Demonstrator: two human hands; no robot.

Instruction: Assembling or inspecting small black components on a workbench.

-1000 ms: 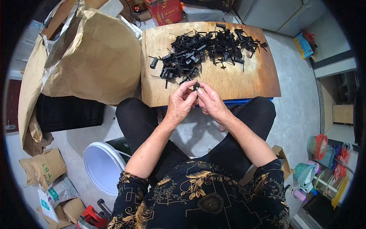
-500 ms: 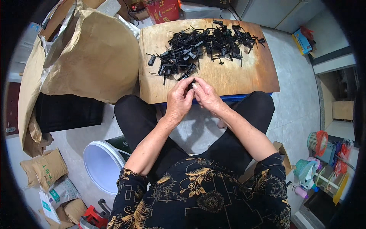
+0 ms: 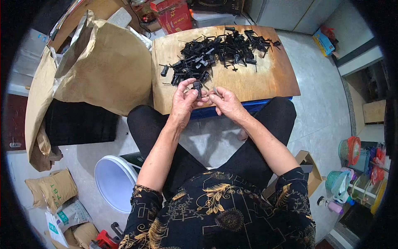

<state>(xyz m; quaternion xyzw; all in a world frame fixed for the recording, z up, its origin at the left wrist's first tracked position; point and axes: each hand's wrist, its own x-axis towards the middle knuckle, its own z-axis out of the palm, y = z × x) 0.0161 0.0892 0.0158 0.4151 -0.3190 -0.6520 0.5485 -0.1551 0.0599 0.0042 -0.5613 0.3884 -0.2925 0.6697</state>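
Observation:
Over the near edge of the wooden board, my left hand is closed on a small black plastic part, gripped between thumb and fingers. Close beside it, my right hand pinches a thin greyish piece, too small to identify, its fingertips near the black part. Just beyond both hands lies a heap of similar black plastic parts, many with thin stems sticking out. One loose black part rests at the heap's left side.
A large brown paper sack stands open left of the board. On the floor at lower left are a white bucket and filled bags. An open cardboard box sits by my right elbow. A red box stands behind the board.
My hands have moved apart slightly, and the black part now shows upright in my left fingers. The thin piece in my right hand has come into sight. The view has shifted a little.

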